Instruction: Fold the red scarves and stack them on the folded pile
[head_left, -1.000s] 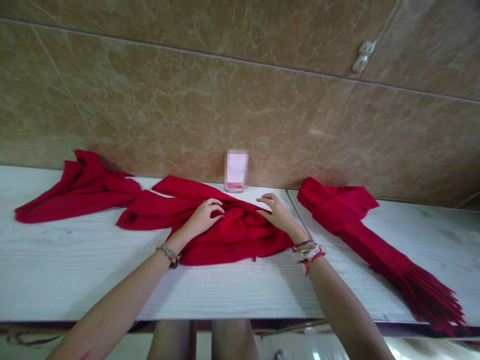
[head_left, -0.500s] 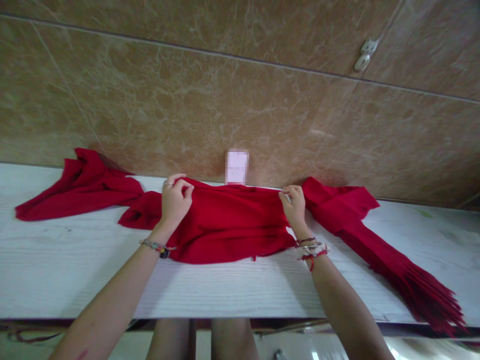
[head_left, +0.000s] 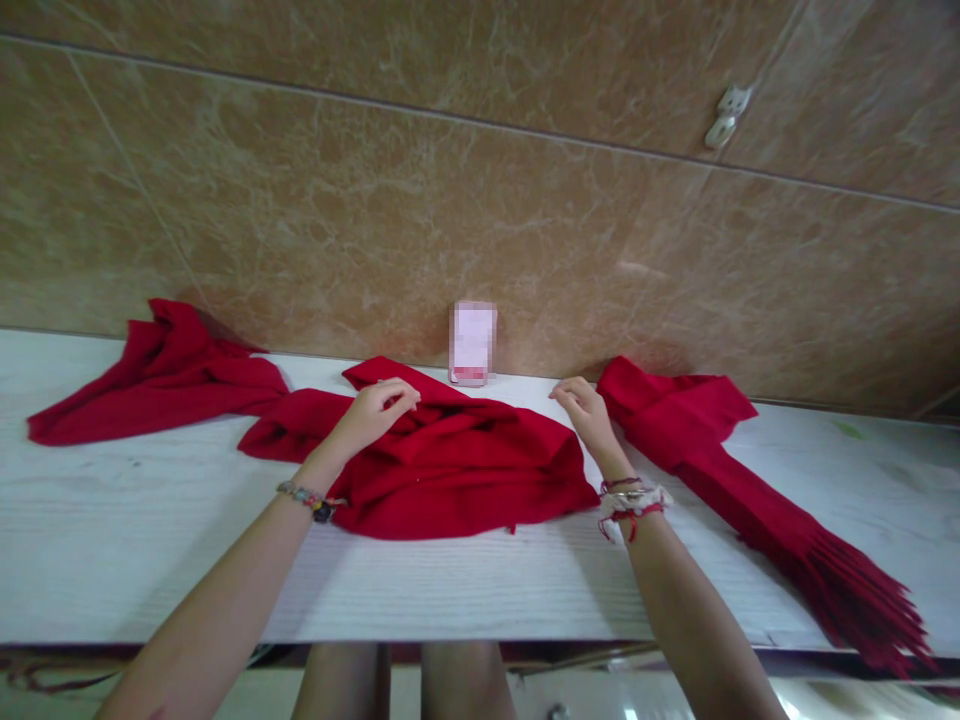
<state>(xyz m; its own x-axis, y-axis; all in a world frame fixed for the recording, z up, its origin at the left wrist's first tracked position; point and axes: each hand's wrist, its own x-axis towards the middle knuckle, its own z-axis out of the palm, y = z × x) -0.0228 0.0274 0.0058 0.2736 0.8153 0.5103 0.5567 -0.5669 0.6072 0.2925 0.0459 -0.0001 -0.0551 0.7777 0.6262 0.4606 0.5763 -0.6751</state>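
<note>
A red scarf lies crumpled in folds on the white wooden surface in front of me. My left hand hovers over its upper left part, fingers loosely bent and thumb a little apart. I see no cloth gripped in it, though its fingertips are close to the folds. Just beyond the scarf's upper right corner, my right hand is over the white surface. Its fingers are slightly bent, with nothing between them and the thumb. A folded stretch of red cloth with fringe lies to the right of that hand.
More bunched red cloth lies at the left. A phone-like object with a blurred face leans against the brown tiled wall. A small white cat-shaped fitting is on the wall. The white tabletop ends near my legs.
Both hands have let go of the scarf's far edge, and the cloth has slumped into folds toward me. My left hand has moved right. More of the phone-like object's lower part shows.
</note>
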